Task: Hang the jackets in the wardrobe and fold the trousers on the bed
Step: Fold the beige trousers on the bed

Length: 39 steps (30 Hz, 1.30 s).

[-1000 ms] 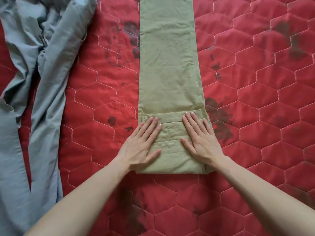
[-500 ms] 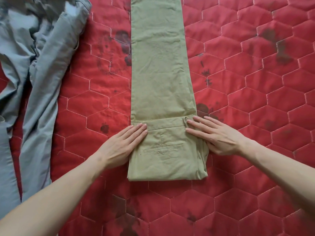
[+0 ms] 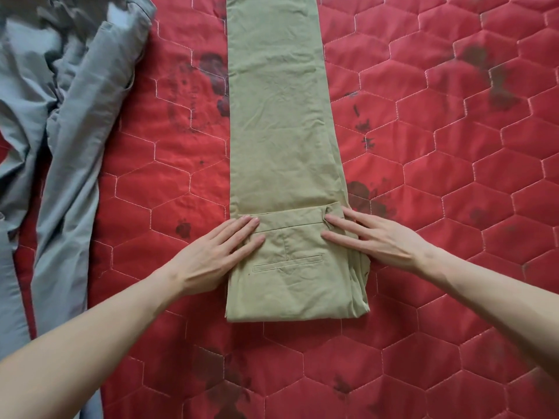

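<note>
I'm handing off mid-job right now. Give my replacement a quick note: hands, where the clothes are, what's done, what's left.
Left hand: flat, fingers straight, on the left edge of the khaki trousers, at the waistband fold.
Right hand: flat, pressing the right edge of that fold.
Khaki trousers lie lengthwise on the red quilt, waist end folded over once, legs reaching out of view.
Grey trousers lie crumpled on the left, unfolded.
Left: finish the khaki folds, fold the grey pair. No jackets or wardrobe in view.

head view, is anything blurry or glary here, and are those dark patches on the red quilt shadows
Head view: even soft light, no glare; khaki trousers and both hands, left and right, look sharp; the grey garment goes soft toward the corner; the dark patches on the red quilt look like stains, not cast shadows.
</note>
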### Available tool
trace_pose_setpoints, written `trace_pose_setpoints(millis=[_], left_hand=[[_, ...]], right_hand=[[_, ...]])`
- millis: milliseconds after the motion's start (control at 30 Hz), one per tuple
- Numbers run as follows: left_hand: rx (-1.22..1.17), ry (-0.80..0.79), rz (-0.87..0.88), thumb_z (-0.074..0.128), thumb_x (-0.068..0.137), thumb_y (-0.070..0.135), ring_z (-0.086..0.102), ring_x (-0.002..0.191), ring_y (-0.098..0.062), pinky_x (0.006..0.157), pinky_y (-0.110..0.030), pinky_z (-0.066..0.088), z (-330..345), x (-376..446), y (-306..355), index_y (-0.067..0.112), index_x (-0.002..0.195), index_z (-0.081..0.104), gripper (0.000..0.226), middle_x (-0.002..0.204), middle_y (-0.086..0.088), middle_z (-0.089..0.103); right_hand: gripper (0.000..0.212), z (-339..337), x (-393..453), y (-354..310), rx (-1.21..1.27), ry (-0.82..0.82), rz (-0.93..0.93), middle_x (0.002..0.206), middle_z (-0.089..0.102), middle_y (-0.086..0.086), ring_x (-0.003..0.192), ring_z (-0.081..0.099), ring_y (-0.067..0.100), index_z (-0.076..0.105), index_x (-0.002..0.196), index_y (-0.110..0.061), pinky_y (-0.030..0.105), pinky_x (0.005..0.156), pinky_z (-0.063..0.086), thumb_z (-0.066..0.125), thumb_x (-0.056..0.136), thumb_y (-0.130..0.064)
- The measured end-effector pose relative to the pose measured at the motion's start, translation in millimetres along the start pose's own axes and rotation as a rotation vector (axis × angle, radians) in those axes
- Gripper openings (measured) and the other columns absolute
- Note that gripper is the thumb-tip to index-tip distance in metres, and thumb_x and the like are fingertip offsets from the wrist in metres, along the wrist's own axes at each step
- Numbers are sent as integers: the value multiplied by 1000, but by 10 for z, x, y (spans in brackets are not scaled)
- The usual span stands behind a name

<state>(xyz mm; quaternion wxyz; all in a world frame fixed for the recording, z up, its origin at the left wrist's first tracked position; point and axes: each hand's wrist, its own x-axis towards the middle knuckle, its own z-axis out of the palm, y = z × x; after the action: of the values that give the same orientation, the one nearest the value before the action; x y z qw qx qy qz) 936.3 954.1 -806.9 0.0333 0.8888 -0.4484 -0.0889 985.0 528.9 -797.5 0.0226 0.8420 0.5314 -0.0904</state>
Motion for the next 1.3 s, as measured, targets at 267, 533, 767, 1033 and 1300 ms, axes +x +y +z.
trace_pose_setpoints(millis=[267, 533, 767, 1033, 1300], left_hand=[[81, 108, 67, 30, 109, 0, 32, 153, -40, 124, -51, 30, 42, 7, 53, 5, 159, 37, 50, 165, -23, 33], [-194, 73, -87, 32, 105, 6, 36, 152, -25, 126, -35, 26, -59, 58, -82, 5, 159, 35, 55, 164, -12, 39], [-758, -45, -448, 64, 91, 34, 64, 103, -1, 94, -24, 51, -347, -44, 26, 44, 152, 14, 79, 130, 23, 59], [-1005, 178, -778, 40, 100, 17, 62, 84, 19, 75, -9, 48, -470, -74, 464, 46, 91, 63, 37, 85, 36, 68], [-1100, 119, -942, 54, 106, 39, 65, 103, 2, 86, -16, 46, -347, 92, 367, 23, 125, 48, 25, 113, 21, 66]], right_hand=[[80, -87, 191, 104, -17, 22, -15, 167, 33, 2, 123, 54, 33, 34, 161, -26, 40, 89, 55, 28, 90, 9], [54, -203, 259, 44, 302, 75, 180, 157, 47, -14, 119, 53, 25, 51, 151, -28, 43, 91, 49, 47, 98, -25], [39, -409, 177, -426, 654, 191, 473, 138, 54, -33, 130, 46, 6, 60, 134, -39, 48, 108, 42, 51, 97, -46], [62, -378, 203, -881, 1161, 295, 1039, 98, 74, 10, 96, 70, 22, 71, 94, -9, 32, 84, 53, 55, 91, -69], [21, -248, 435, -955, 1281, 469, 1222, 107, 73, -17, 101, 65, -6, 69, 115, -26, 16, 88, 48, 56, 105, -39]])
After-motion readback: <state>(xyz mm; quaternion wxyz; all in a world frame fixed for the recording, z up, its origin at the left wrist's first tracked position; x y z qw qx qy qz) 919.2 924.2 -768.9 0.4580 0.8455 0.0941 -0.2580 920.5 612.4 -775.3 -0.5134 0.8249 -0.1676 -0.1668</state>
